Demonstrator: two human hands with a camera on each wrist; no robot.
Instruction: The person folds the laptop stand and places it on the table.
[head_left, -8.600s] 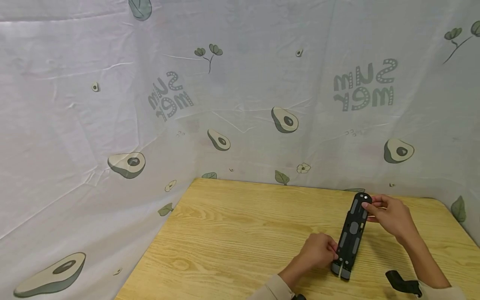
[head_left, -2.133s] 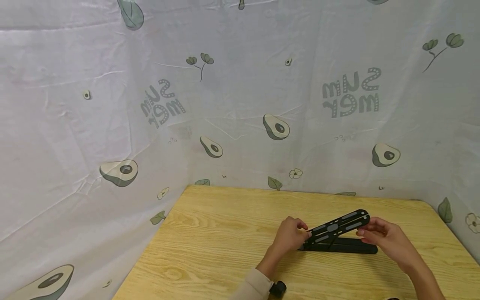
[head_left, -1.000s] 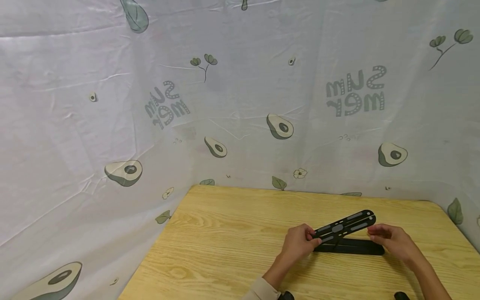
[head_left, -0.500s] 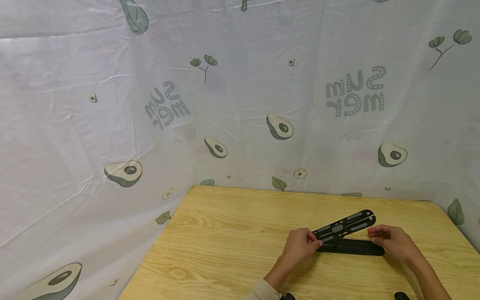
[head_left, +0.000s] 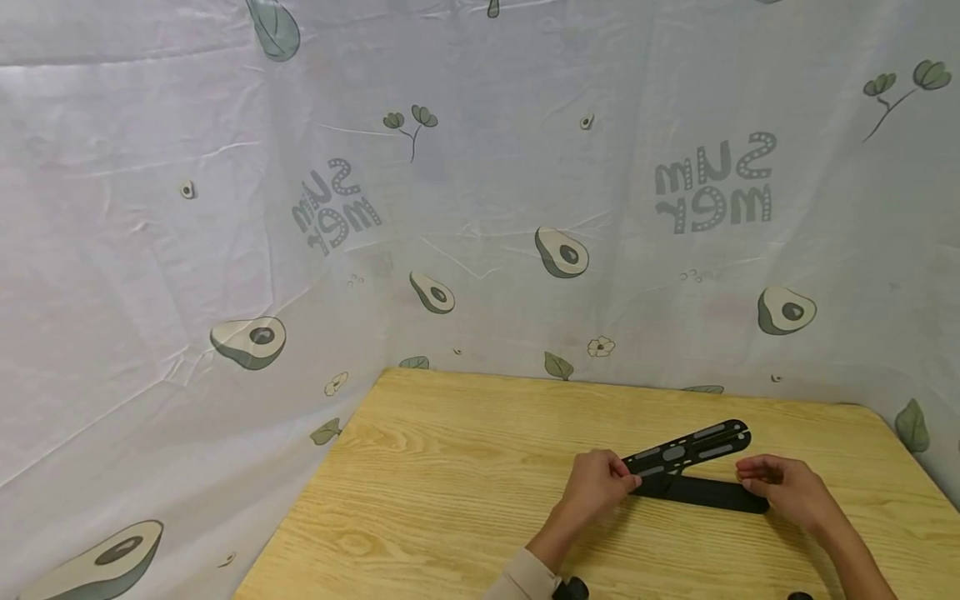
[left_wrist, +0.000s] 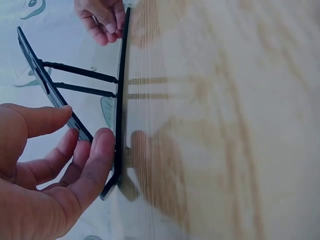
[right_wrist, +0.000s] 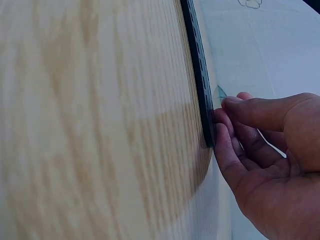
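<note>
A black folding laptop stand (head_left: 705,446) with grey pads stands partly unfolded on the wooden table, its upper panel slanting up to the right over a flat base (head_left: 720,493). Two thin struts (left_wrist: 85,73) join panel and base in the left wrist view. My left hand (head_left: 600,483) holds the stand's low left end, thumb and fingers about the panel's lower edge. At the far end of the base, my right hand (head_left: 787,487) has loosely bent fingers touching the tip, with its thumb apart from the bar in the right wrist view.
The wood-grain tabletop (head_left: 450,483) runs back to a pale cloth (head_left: 480,183) printed with avocados and leaves, which hangs behind and on the left. Black wrist devices (head_left: 573,588) show at the lower edge of the head view.
The stand was folded flat and held in both hands at first; now it is spread open on the table. Lately the base's right end has shifted slightly toward me.
</note>
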